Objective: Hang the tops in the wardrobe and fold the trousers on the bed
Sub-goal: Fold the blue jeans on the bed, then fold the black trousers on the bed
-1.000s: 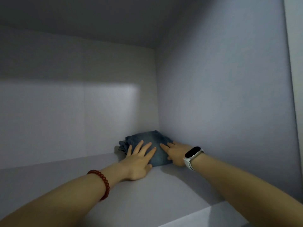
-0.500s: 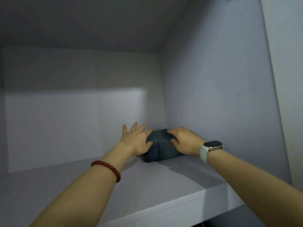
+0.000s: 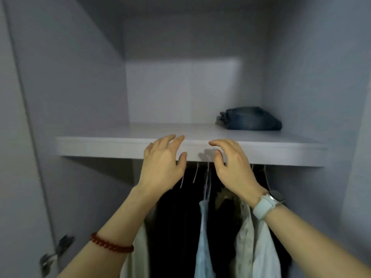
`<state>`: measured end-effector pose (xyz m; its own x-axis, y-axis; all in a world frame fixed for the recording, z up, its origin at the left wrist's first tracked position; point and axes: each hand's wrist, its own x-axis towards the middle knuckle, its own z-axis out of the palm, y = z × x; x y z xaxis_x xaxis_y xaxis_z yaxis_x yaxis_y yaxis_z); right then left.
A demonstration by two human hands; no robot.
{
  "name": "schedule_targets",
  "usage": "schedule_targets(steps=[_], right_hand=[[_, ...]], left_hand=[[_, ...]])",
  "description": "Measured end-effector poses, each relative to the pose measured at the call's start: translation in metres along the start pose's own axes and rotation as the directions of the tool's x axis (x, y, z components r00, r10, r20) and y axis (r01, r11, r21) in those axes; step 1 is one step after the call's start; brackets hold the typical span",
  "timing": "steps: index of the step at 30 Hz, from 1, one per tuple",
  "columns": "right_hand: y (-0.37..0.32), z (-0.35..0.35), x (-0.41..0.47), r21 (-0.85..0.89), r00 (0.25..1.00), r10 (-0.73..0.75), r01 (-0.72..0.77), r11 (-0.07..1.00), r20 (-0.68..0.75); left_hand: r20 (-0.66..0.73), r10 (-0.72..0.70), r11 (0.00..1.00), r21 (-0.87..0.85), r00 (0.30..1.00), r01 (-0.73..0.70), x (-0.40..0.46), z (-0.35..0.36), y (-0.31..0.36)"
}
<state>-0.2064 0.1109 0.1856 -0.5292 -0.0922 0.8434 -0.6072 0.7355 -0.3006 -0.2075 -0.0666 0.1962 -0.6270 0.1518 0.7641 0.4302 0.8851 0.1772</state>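
Observation:
Folded blue jeans [image 3: 250,119] lie at the back right of the wardrobe's upper shelf [image 3: 124,146], against the right wall. My left hand [image 3: 163,165] and my right hand [image 3: 230,165] hover in front of the shelf's front edge, fingers loosely curved and holding nothing. Both hands are well short of the jeans. Below the shelf several tops hang on wire hangers: a pale blue one [image 3: 203,237], a white lace one [image 3: 253,243] and a white one [image 3: 136,255] partly hidden by my left forearm.
The wardrobe's left side panel [image 3: 80,117] and right wall [image 3: 313,87] close in the shelf. A metal door hinge [image 3: 55,251] sits at the lower left. The space behind the hanging clothes is dark.
Both hands have let go of the folded jeans and drawn back out to the shelf's front edge. The view has pulled back and dropped, so the hanging tops now show.

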Motion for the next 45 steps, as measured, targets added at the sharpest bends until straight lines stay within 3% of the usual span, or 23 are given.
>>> schedule_targets(steps=[5,7,10,14,16,17,19,23,30,40,45], right_hand=[[-0.069,0.039,-0.102,0.186,0.968,0.010,-0.058,0.981,0.249],[-0.110,0.062,-0.150,0.268,0.931,-0.037,-0.066,0.961,0.362],[-0.158,0.089,-0.205,0.368,0.861,-0.085,-0.123,0.921,0.501],[-0.251,0.126,-0.286,0.495,0.709,-0.233,-0.187,0.849,0.666],[-0.312,0.145,-0.332,0.568,0.556,-0.388,-0.192,0.800,0.735],[-0.328,0.150,-0.343,0.584,0.492,-0.439,-0.186,0.790,0.752],[-0.393,0.170,-0.389,0.648,0.345,-0.569,-0.183,0.739,0.746],[-0.501,0.204,-0.445,0.703,0.138,-0.690,-0.191,0.685,0.710],[-0.671,0.231,-0.513,0.747,-0.081,-0.777,-0.230,0.624,0.624],[-0.864,0.296,-0.566,0.856,-0.317,-0.866,-0.227,0.465,0.387],[-0.967,0.339,-0.575,0.919,-0.386,-0.888,-0.191,0.344,0.252]], left_hand=[[-0.006,-0.160,0.982,0.102,0.987,0.160,-0.145,-0.044,-0.030],[0.063,-0.344,0.931,0.149,0.937,0.332,-0.219,-0.071,-0.042],[0.059,-0.508,0.853,0.173,0.859,0.493,-0.301,-0.106,-0.052],[-0.005,-0.721,0.673,0.233,0.693,0.702,-0.427,-0.168,-0.070],[-0.021,-0.834,0.527,0.266,0.551,0.807,-0.498,-0.212,-0.078],[-0.036,-0.855,0.489,0.276,0.517,0.828,-0.517,-0.223,-0.081],[-0.100,-0.929,0.318,0.278,0.356,0.907,-0.587,-0.268,-0.087],[-0.284,-0.947,0.089,0.223,0.152,0.971,-0.685,-0.343,-0.108],[-0.450,-0.890,-0.167,0.164,-0.077,0.972,-0.787,-0.452,-0.134],[-0.599,-0.714,-0.417,-0.052,-0.362,0.908,-0.869,-0.540,-0.191],[-0.696,-0.575,-0.519,-0.097,-0.430,0.850,-0.898,-0.596,-0.243]])
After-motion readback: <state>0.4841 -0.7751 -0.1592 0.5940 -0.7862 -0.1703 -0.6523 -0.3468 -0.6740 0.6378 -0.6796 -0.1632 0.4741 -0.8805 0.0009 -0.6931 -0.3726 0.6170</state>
